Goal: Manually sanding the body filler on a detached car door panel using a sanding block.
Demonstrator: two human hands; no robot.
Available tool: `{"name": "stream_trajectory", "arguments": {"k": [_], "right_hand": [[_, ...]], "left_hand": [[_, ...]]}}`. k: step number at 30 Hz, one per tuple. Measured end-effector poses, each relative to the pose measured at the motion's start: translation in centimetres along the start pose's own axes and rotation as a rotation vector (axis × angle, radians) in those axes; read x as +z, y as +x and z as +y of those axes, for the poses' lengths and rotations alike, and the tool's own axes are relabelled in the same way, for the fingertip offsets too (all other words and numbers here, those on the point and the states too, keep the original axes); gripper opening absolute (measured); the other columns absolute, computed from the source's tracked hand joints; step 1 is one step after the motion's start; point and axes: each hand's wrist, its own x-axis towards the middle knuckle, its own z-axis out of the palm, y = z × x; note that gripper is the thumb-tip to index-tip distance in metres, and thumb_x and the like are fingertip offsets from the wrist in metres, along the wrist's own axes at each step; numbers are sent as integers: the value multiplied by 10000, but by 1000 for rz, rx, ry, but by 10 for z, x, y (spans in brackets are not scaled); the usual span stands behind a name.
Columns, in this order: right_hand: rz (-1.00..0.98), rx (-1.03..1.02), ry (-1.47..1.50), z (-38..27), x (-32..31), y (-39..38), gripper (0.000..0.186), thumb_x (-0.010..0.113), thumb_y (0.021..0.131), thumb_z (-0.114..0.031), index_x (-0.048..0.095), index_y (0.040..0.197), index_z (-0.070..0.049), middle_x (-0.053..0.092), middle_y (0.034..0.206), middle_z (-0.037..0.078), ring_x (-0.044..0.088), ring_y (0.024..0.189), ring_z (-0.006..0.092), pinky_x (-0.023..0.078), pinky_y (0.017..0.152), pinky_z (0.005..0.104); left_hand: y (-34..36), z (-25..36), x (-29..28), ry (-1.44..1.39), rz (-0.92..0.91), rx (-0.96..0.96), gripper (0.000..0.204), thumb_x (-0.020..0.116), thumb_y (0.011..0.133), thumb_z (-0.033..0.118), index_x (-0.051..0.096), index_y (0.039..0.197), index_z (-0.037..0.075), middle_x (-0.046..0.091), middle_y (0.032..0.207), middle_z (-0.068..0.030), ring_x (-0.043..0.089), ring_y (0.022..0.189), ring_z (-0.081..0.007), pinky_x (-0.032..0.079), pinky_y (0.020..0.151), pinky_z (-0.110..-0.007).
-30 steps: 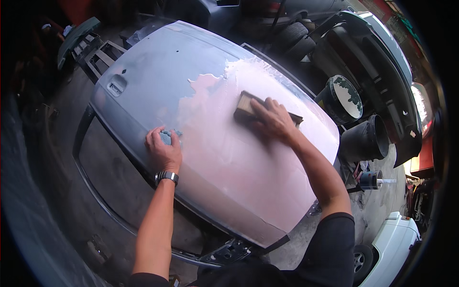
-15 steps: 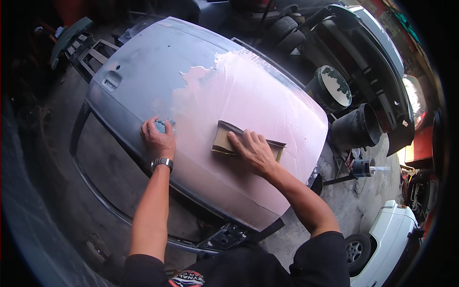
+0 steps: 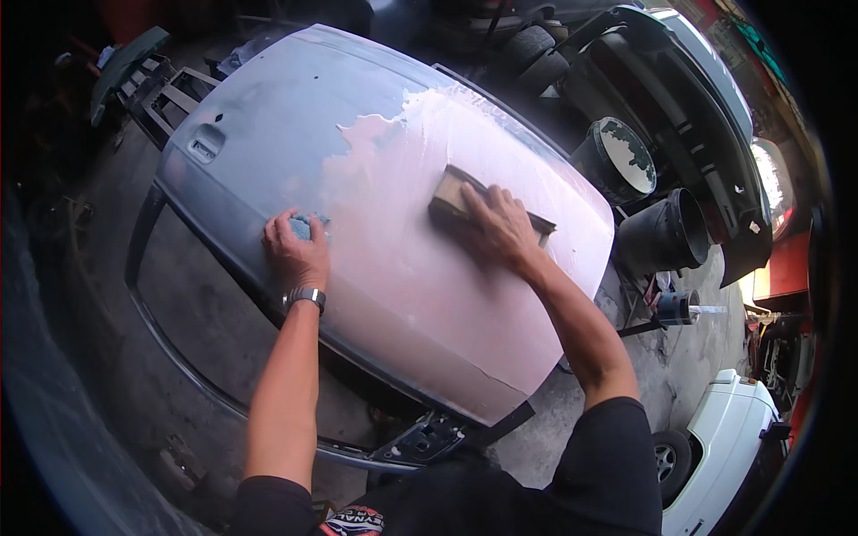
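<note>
Fingers (image 3: 474, 200) of right hand (image 3: 509, 232) grasping the sanding block (image 3: 448, 190) on pink filler (image 3: 393, 304) over the door (image 3: 259, 107), left hand (image 3: 300, 261) curled round blue wad (image 3: 300, 228); block looks light, stiff, best held by long edges.

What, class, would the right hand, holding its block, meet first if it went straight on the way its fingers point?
Past the brown block, the right hand would probably cross pink coating and first reach its ragged edge against the grey area; nothing seems to stand between, though depth is unclear.
</note>
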Motion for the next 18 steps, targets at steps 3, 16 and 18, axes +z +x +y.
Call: {"name": "stream_trajectory", "arguments": {"k": [3, 16, 18], "right_hand": [[-9, -208, 11, 12, -12, -43, 747, 722, 900, -329, 390, 1555, -198, 522, 1177, 180, 562, 1031, 344, 471, 863, 447], [-29, 105, 72, 52, -12, 36, 686, 715, 902, -388, 456, 1498, -170, 536, 1210, 233, 558, 1087, 379, 470, 886, 466], [-131, -10, 45, 38, -9, -17, 816, 764, 856, -436, 407, 1548, -193, 525, 1196, 205, 555, 1061, 356, 469, 889, 458]], "left_hand": [[2, 1, -4, 5, 6, -11, 287, 723, 856, 212, 633, 1086, 66, 614, 1191, -150, 559, 1135, -367, 472, 958, -486], [-2, -1, 7, 7, 10, 7, 283, 737, 846, 207, 640, 1073, 71, 629, 1134, -149, 557, 1128, -365, 457, 966, -475], [2, -7, 3, 27, 17, -8, 291, 736, 836, 204, 639, 1075, 70, 629, 1149, -148, 556, 1133, -367, 458, 969, -482]]}}
